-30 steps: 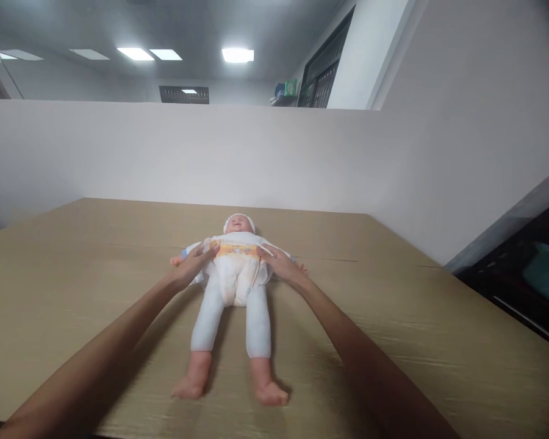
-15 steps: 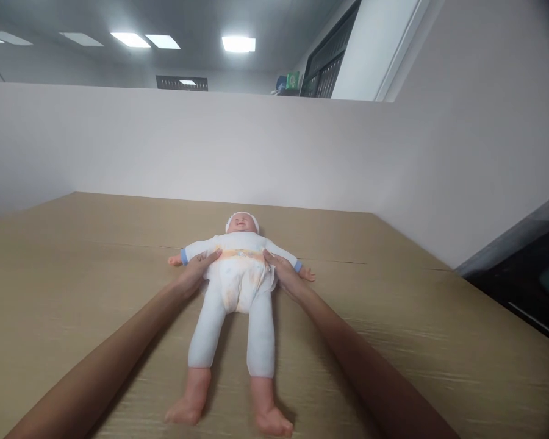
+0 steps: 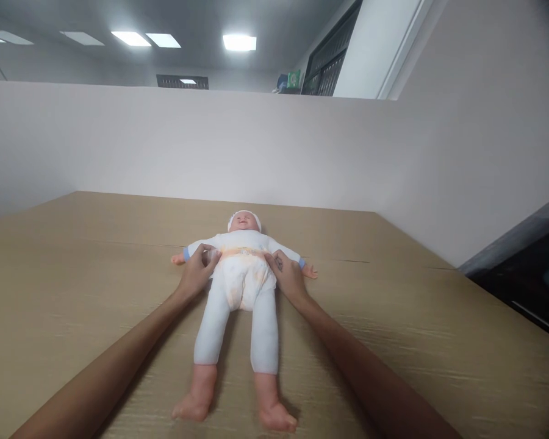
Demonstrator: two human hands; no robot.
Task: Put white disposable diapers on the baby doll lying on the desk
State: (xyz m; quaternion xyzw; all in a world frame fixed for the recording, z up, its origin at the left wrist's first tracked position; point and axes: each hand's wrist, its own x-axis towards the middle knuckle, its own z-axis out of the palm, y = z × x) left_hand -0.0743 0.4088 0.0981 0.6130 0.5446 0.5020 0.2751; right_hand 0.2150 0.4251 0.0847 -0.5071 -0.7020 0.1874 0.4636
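Note:
A baby doll (image 3: 238,292) in white clothes and a white cap lies on its back on the wooden table (image 3: 73,286), feet toward me, arms spread. It wears a white diaper (image 3: 241,274) with an orange waistband. My left hand (image 3: 196,271) grips the diaper's left side at the doll's waist, fingers curled. On the other side my right hand (image 3: 289,274) is closed on the diaper at the waist.
A white partition wall (image 3: 210,146) runs behind the table and along its right side. A dark surface (image 3: 531,274) lies at the right beyond the table's edge. Ceiling lights show above the partition.
The orange waistband was plainly shown a second ago; now it is partly covered by the doll's shirt. Both hands stayed at the waist and their fingers curled in tighter. The view shifted slightly.

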